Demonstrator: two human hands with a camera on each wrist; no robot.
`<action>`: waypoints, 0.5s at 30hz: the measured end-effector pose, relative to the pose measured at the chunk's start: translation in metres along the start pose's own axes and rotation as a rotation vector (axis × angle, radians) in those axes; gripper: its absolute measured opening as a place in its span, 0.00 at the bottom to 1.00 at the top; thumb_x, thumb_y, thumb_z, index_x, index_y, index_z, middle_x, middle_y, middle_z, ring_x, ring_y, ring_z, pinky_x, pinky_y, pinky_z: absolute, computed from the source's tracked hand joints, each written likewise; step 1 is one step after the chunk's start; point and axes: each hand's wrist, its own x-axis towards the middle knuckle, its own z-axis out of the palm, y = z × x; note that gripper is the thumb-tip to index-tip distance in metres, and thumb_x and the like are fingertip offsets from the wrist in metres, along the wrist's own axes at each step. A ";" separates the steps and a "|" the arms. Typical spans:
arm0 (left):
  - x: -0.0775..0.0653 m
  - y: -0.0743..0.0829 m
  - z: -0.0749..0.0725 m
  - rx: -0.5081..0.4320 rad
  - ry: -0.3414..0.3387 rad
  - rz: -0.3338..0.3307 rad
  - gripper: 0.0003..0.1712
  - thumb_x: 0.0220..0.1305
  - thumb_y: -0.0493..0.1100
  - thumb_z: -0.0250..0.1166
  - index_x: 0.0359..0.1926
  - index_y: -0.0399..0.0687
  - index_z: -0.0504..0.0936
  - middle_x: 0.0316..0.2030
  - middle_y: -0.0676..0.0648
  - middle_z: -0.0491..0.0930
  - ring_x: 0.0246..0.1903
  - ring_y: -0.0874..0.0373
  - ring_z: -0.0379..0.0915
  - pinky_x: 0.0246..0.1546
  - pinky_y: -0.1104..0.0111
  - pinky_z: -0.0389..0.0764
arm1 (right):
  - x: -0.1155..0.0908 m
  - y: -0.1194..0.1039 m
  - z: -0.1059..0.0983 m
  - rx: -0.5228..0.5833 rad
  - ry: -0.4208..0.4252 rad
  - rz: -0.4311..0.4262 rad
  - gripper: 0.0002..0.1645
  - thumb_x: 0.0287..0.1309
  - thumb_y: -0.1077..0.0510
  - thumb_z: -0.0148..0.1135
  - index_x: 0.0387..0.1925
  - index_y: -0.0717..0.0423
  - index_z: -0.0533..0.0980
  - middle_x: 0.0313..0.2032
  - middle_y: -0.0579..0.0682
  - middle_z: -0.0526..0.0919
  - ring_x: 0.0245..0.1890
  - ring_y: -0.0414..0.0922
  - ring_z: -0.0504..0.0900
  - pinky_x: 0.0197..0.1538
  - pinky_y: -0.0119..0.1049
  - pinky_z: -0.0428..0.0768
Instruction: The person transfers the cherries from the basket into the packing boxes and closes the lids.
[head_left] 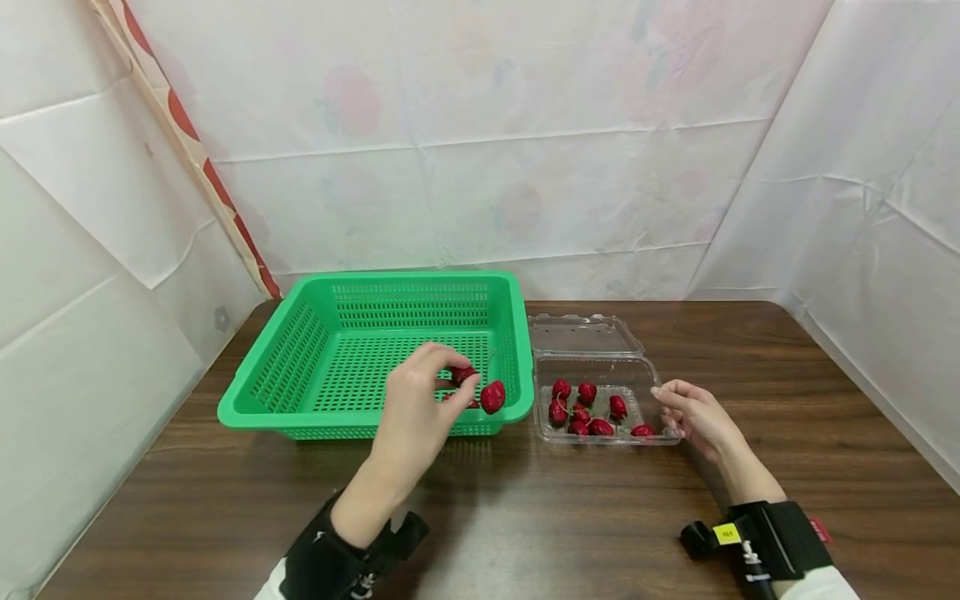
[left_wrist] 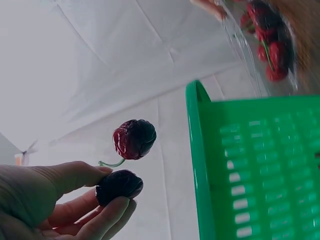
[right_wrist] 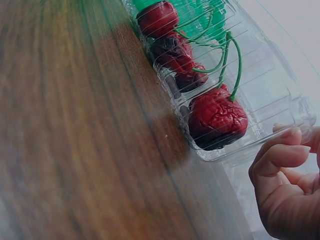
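While I look out through the head camera, white sheets (head_left: 487,200) wall off the far side and both flanks of the brown wooden table (head_left: 562,517). On the left sits a green mesh basket (head_left: 375,367), and just beside its right wall lies a clear plastic box (head_left: 615,371), its lid (head_left: 581,336) folded back toward the sheets; whether basket and box touch, I can't tell. Several red cherries (head_left: 557,411) with green stems lie in the box, mostly toward its near side. I see the basket's raised right rim standing between its inside and the box, and the left hand (head_left: 412,402) covers part of the near right corner, where some largely hidden red fruit (head_left: 472,404) shows.

Those left fingers pinch one dark red cherry (left_wrist: 119,186) against the thumb, above the basket. A second cherry (left_wrist: 134,139) hangs just off the thumb tip, its stem leading there. The right hand (head_left: 695,417) grips the box's right edge with curled fingers; the nearest boxed cherry lies just inside that wall, apart from them.
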 end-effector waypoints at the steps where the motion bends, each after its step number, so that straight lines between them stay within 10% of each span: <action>1: 0.000 0.001 0.002 -0.001 -0.002 0.010 0.07 0.44 0.29 0.68 0.27 0.38 0.79 0.28 0.48 0.75 0.29 0.62 0.73 0.29 0.74 0.77 | 0.000 0.000 0.000 0.000 -0.002 -0.001 0.09 0.62 0.56 0.50 0.28 0.56 0.65 0.16 0.42 0.65 0.15 0.35 0.65 0.17 0.24 0.65; 15: 0.004 0.020 0.031 0.023 -0.064 0.106 0.07 0.47 0.30 0.67 0.29 0.39 0.78 0.30 0.48 0.73 0.29 0.60 0.71 0.28 0.73 0.74 | 0.001 0.000 0.001 0.007 -0.008 -0.010 0.10 0.61 0.56 0.51 0.28 0.57 0.65 0.16 0.43 0.64 0.14 0.35 0.64 0.16 0.25 0.64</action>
